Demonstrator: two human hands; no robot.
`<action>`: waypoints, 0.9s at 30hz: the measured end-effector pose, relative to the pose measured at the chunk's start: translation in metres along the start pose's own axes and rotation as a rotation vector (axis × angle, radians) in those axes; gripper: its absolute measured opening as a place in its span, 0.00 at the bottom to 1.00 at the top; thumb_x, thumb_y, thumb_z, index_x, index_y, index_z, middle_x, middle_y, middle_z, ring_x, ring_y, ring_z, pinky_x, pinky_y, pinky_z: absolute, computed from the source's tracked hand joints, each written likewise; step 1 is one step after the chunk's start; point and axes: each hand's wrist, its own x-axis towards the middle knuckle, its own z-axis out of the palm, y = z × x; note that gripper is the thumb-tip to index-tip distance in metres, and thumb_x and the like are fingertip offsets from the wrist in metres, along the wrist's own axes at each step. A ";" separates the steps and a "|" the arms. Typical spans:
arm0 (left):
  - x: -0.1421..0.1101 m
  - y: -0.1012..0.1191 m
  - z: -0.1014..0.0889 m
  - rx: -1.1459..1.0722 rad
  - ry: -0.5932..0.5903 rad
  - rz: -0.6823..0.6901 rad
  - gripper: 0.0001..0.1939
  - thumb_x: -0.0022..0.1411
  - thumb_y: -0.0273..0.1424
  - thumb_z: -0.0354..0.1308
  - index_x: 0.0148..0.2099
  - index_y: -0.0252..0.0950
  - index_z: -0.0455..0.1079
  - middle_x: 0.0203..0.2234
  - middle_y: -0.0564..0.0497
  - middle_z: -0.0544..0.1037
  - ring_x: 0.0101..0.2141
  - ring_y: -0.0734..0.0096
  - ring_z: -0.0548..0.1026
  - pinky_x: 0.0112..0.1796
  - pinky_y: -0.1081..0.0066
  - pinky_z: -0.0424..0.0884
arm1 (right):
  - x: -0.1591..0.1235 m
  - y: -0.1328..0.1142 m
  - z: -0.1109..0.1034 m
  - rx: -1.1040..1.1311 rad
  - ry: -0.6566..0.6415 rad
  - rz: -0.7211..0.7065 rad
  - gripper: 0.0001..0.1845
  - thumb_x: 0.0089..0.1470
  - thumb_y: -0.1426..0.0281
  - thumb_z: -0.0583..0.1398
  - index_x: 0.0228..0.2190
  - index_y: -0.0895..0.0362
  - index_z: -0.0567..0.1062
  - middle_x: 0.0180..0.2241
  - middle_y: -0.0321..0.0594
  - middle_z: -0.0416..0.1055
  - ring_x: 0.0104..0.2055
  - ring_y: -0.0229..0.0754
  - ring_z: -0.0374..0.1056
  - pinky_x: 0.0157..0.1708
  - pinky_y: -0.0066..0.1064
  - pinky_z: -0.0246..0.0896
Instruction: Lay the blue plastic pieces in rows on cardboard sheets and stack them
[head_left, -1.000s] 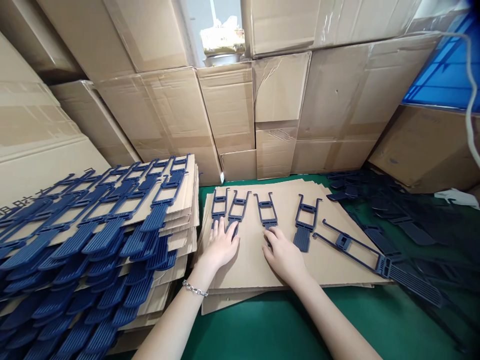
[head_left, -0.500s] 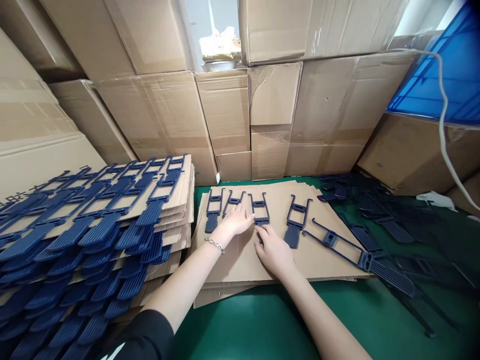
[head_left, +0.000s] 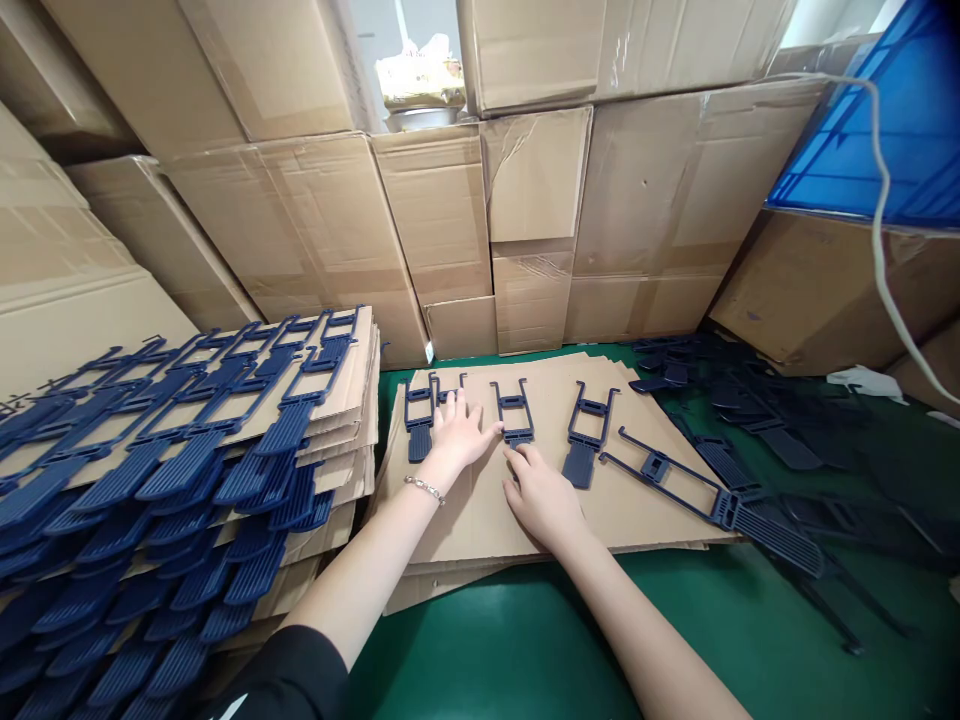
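Note:
My left hand [head_left: 457, 436] lies palm down with fingers spread over a dark blue plastic frame [head_left: 451, 383], hiding most of it; only its hooked top shows. Just left of it is another frame [head_left: 419, 412] with a short paddle. My right hand [head_left: 546, 498] has its fingers curled over the lower end of a third hooked frame [head_left: 515, 410], whose paddle is mostly hidden. Further right lie a similar frame [head_left: 590, 430] and a longer one [head_left: 667, 478] with a ribbed paddle, set slantwise. All rest on a cardboard sheet [head_left: 480, 520].
To the left, cardboard layers [head_left: 352, 400] are stacked with rows of blue frames, their ribbed paddles [head_left: 184, 465] overhanging. Loose dark parts [head_left: 780, 440] are heaped at right on the green table [head_left: 495, 650]. Cardboard boxes [head_left: 300, 230] wall the back; a white cable [head_left: 883, 200] hangs at right.
My left hand has slid slightly left with its fingers spread wider, and the frame under it now sits closer to the leftmost one. My right hand stays at the third frame.

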 end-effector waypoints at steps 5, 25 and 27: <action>-0.013 -0.026 -0.003 0.017 0.033 -0.046 0.33 0.59 0.49 0.39 0.61 0.37 0.50 0.62 0.40 0.40 0.60 0.51 0.37 0.55 0.49 0.42 | 0.000 0.001 -0.005 0.015 -0.002 -0.037 0.18 0.57 0.67 0.46 0.48 0.55 0.65 0.49 0.42 0.59 0.39 0.38 0.64 0.31 0.26 0.59; -0.036 -0.056 0.011 -0.034 -0.049 -0.087 0.31 0.60 0.47 0.35 0.62 0.41 0.47 0.62 0.47 0.44 0.60 0.57 0.41 0.56 0.52 0.44 | 0.001 0.005 0.002 0.024 -0.010 -0.014 0.26 0.56 0.68 0.47 0.56 0.57 0.57 0.58 0.42 0.49 0.58 0.47 0.45 0.54 0.44 0.42; -0.034 -0.057 0.010 -0.034 -0.038 -0.084 0.31 0.60 0.47 0.35 0.62 0.40 0.47 0.62 0.46 0.45 0.60 0.55 0.41 0.55 0.51 0.44 | 0.000 0.005 0.002 0.028 -0.010 -0.002 0.29 0.56 0.68 0.47 0.58 0.57 0.52 0.58 0.43 0.48 0.58 0.46 0.45 0.53 0.44 0.42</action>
